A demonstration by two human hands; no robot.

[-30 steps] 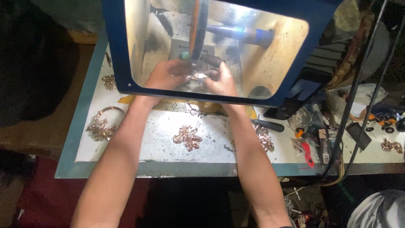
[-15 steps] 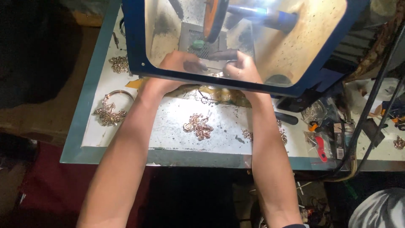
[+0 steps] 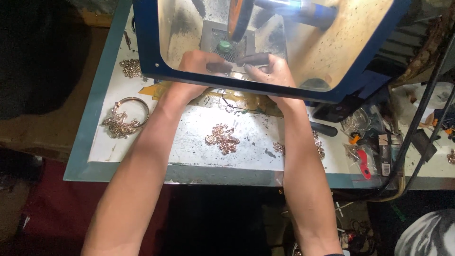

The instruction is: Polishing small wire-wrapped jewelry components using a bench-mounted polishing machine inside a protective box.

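Note:
Both my hands reach inside a blue-framed polishing hood (image 3: pixel 147 47). My left hand (image 3: pixel 199 64) and my right hand (image 3: pixel 272 71) meet fingertip to fingertip, pinching a small shiny metal piece (image 3: pixel 235 74) between them. Dark-covered fingertips of the right hand hide part of the piece. An orange buffing wheel (image 3: pixel 235 19) on a shaft hangs just above the hands. A green knob (image 3: pixel 224 46) sits on the grey mesh plate behind the fingers.
On the white bench top (image 3: pixel 189 151) lie a rose-gold jewellery pile (image 3: pixel 222 138), a bangle with chains (image 3: pixel 125 116), and more pieces at the left (image 3: pixel 131 68) and right (image 3: pixel 316 144). A red-handled tool (image 3: pixel 364 163) and black cables (image 3: pixel 417 123) crowd the right side.
My hands have stayed together on the piece and moved slightly deeper under the wheel. The view has shifted, so the hood sits higher in the frame.

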